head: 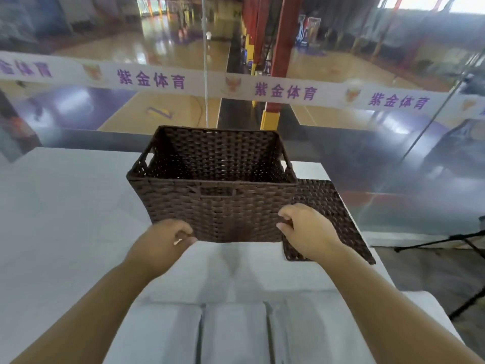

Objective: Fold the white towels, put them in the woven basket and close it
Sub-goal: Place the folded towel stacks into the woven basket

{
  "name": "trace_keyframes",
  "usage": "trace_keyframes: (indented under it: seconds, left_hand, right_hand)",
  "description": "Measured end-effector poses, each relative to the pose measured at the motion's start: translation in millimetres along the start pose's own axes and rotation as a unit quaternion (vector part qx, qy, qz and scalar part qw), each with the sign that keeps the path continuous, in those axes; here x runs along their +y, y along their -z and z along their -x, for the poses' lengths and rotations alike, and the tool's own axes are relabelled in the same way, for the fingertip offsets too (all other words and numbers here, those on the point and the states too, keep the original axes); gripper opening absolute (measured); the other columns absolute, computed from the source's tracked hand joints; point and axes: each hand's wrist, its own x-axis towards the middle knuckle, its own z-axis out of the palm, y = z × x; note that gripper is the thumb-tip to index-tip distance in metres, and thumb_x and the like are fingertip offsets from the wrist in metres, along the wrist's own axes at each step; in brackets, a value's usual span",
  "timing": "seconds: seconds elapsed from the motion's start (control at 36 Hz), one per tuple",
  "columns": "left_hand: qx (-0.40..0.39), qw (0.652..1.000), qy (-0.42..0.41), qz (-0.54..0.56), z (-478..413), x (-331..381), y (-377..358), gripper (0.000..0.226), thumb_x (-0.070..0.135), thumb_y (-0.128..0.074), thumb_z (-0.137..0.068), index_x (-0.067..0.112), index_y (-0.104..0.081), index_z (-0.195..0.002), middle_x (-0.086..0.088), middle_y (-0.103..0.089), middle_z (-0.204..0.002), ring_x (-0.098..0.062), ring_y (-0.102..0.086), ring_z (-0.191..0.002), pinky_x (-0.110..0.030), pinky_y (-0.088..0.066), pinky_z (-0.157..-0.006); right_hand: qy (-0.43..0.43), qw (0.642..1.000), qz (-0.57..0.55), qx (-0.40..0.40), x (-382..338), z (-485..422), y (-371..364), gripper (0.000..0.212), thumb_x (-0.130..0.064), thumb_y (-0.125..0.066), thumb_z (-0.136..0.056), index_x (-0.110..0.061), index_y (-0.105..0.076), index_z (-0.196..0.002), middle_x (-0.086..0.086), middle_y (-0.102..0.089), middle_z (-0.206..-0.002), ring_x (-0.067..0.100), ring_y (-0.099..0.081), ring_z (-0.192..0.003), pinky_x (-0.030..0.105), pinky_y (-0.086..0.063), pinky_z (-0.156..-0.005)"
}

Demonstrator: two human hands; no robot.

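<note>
A dark brown woven basket (223,211) stands open and empty on the white table (65,206). Its flat woven lid (328,206) lies on the table against the basket's right side. Three folded white towels (233,332) lie side by side at the near edge, below my arms. My left hand (162,243) has curled fingers and its thumb at the basket's lower front left corner. My right hand (307,229) curls its fingers against the basket's lower front right corner, partly covering the lid.
A glass wall with a white banner (286,91) rises just behind the table. A dark tripod (467,240) stands on the floor to the right, past the table's right edge.
</note>
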Motion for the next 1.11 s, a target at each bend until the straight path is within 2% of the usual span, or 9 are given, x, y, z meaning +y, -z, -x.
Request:
trace_keyframes:
  seconds: [0.19,0.33,0.39,0.47,0.64,0.83,0.92,0.97,1.11]
  left_hand:
    - [0.084,0.989,-0.055,-0.106,-71,-23,41,0.047,0.027,-0.058,-0.091,0.014,-0.047,-0.136,-0.003,-0.047,-0.137,-0.025,-0.029,-0.135,-0.037,-0.026,-0.111]
    - [0.030,0.988,-0.037,-0.149,-105,-47,40,0.055,0.033,-0.042,-0.098,0.017,-0.025,-0.148,0.001,-0.031,-0.152,-0.025,-0.011,-0.145,-0.039,-0.005,-0.117]
    - [0.052,0.982,-0.052,-0.174,-114,-60,33,0.049,0.031,-0.048,-0.096,0.014,-0.041,-0.142,-0.005,-0.050,-0.138,-0.030,-0.035,-0.135,-0.047,-0.010,-0.116]
    - [0.129,0.978,-0.085,-0.142,-126,-71,25,0.026,0.026,-0.060,-0.089,0.012,-0.069,-0.109,-0.006,-0.069,-0.096,-0.032,-0.061,-0.095,-0.054,-0.034,-0.104]
    - [0.140,0.980,-0.033,-0.139,-114,-68,42,0.032,0.048,-0.046,-0.092,0.026,-0.068,-0.099,0.005,-0.065,-0.090,-0.018,-0.055,-0.088,-0.034,-0.042,-0.088]
    - [0.207,0.962,0.019,-0.178,-63,-109,69,0.032,0.050,-0.053,-0.087,0.023,-0.070,-0.082,0.004,-0.064,-0.071,-0.021,-0.058,-0.073,-0.040,-0.046,-0.074]
    - [0.243,0.951,0.033,-0.190,-33,-135,81,0.033,0.049,-0.060,-0.084,0.020,-0.068,-0.074,0.003,-0.062,-0.062,-0.024,-0.058,-0.063,-0.040,-0.046,-0.066]
    - [0.254,0.945,0.049,-0.201,-10,-153,89,0.045,0.057,-0.048,-0.086,0.020,-0.067,-0.072,0.003,-0.061,-0.059,-0.024,-0.058,-0.059,-0.039,-0.046,-0.063]
    - [0.297,0.928,0.091,-0.206,49,-190,111,0.049,0.054,-0.036,-0.083,0.017,-0.066,-0.072,0.001,-0.064,-0.064,-0.027,-0.060,-0.062,-0.041,-0.045,-0.065]
  right_hand:
    - [-0.063,0.997,0.041,-0.020,-24,-74,3,0.058,-0.039,-0.041,-0.099,-0.022,-0.018,-0.150,0.007,-0.024,-0.151,0.029,-0.020,-0.139,0.043,-0.036,-0.105]
    - [-0.124,0.986,0.027,-0.112,-26,-98,-14,0.057,-0.042,-0.029,-0.102,-0.027,-0.005,-0.151,0.012,-0.012,-0.155,0.034,0.001,-0.144,0.046,-0.022,-0.114]
    - [-0.138,0.985,0.023,-0.098,-25,-104,-21,0.050,-0.034,-0.026,-0.103,-0.025,-0.013,-0.151,0.011,-0.019,-0.153,0.033,-0.003,-0.144,0.045,-0.022,-0.115]
    - [-0.135,0.987,0.051,-0.072,-26,-110,-25,0.040,-0.024,-0.028,-0.102,-0.022,-0.031,-0.142,0.009,-0.036,-0.143,0.033,-0.019,-0.139,0.045,-0.020,-0.116]
    - [-0.104,0.986,0.123,-0.032,-47,-110,-24,0.034,-0.015,-0.041,-0.099,-0.025,-0.041,-0.132,0.003,-0.049,-0.130,0.031,-0.033,-0.132,0.050,-0.008,-0.118]
    - [0.020,0.983,0.173,-0.052,-99,-112,-43,0.040,-0.007,-0.040,-0.092,-0.024,-0.044,-0.129,-0.001,-0.045,-0.126,0.029,-0.037,-0.124,0.048,-0.018,-0.115]
    - [0.061,0.978,0.191,-0.060,-126,-115,-57,0.046,-0.011,-0.021,-0.090,-0.025,-0.045,-0.126,-0.003,-0.047,-0.125,0.027,-0.041,-0.117,0.045,-0.025,-0.109]
    - [0.070,0.978,0.185,-0.065,-148,-117,-70,0.050,-0.020,-0.012,-0.087,-0.025,-0.045,-0.125,-0.002,-0.050,-0.124,0.028,-0.042,-0.115,0.045,-0.027,-0.108]
    - [0.125,0.974,0.184,-0.049,-217,-99,-81,0.029,-0.023,-0.032,-0.098,-0.024,-0.046,-0.123,-0.001,-0.050,-0.121,0.029,-0.041,-0.116,0.042,-0.026,-0.109]
